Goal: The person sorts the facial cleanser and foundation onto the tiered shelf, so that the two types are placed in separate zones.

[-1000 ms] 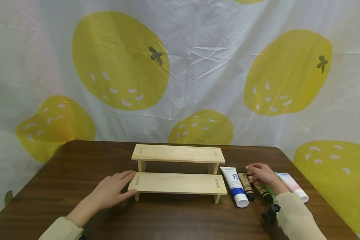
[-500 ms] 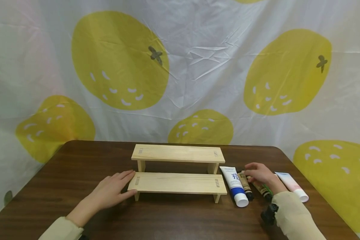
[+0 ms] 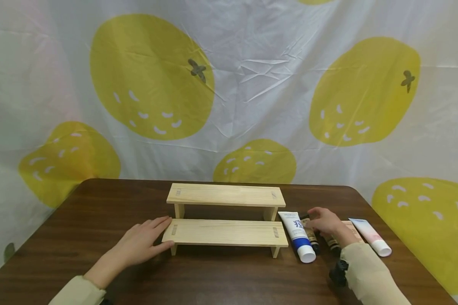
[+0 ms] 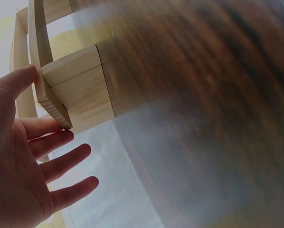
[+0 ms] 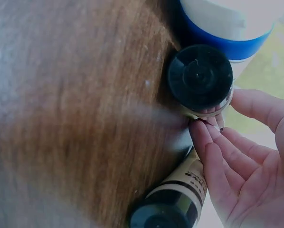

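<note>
My left hand (image 3: 142, 243) touches the left end of the lower board of a pale two-step wooden stand (image 3: 225, 232). Its thumb and index finger lie at the board's edges; in the left wrist view the other fingers (image 4: 68, 161) are spread and nearly straight. At the right my right hand (image 3: 325, 222) pinches a tan tube with a black cap (image 3: 311, 240) between thumb and fingertips. The right wrist view shows that black cap (image 5: 199, 76) end-on. Beside the fingers lies a second tan, black-capped tube (image 3: 333, 245), partly hidden by the hand in the head view.
A white tube with a blue band (image 3: 297, 233) lies between the stand and the tan tubes. Farther right are a pinkish flat item (image 3: 352, 228) and a white-and-pink tube (image 3: 372, 238). A curtain with yellow fruit (image 3: 252, 106) hangs behind the brown table (image 3: 221, 279).
My right hand has shifted slightly left and down onto the tan tube, uncovering the pinkish item. A green item seen earlier beside it is now hidden. The left hand has stayed put.
</note>
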Tool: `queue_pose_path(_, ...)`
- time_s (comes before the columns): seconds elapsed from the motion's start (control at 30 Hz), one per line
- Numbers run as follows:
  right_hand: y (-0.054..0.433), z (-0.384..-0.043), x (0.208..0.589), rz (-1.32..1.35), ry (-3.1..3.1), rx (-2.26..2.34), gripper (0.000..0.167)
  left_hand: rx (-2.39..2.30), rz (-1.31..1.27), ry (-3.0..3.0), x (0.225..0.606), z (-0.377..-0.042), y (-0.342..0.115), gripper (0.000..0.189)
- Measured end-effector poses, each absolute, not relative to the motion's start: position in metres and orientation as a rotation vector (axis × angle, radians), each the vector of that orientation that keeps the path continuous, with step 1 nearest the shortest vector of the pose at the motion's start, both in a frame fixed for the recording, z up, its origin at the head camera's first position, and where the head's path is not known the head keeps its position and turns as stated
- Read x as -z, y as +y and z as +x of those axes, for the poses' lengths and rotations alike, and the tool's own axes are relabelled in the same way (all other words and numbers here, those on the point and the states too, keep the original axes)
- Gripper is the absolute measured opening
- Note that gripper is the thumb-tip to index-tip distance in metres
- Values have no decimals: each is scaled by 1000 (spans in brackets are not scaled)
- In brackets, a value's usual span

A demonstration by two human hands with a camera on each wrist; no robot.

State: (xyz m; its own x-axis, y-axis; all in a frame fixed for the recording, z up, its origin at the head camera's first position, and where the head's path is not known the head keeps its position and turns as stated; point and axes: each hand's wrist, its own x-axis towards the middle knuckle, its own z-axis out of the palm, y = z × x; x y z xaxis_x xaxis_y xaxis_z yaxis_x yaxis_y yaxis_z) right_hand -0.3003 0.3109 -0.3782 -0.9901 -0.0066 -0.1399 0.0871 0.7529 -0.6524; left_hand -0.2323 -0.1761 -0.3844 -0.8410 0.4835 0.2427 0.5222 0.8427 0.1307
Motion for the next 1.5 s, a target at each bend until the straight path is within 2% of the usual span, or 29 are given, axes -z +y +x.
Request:
queue_pose_path(0.97,318,-292,377,-14,2668,1341,57,278,-777,-2814,386,-234,-177,70)
queue_pose_path(1.33,322,-283,368,-127,2682,1445,37,283,-779,-2816,383,-233,-177,69)
queue_pose_path(1.5,324,-280,364,-146,2687,1446,35,276,-779,-2818,384,-233,-177,71)
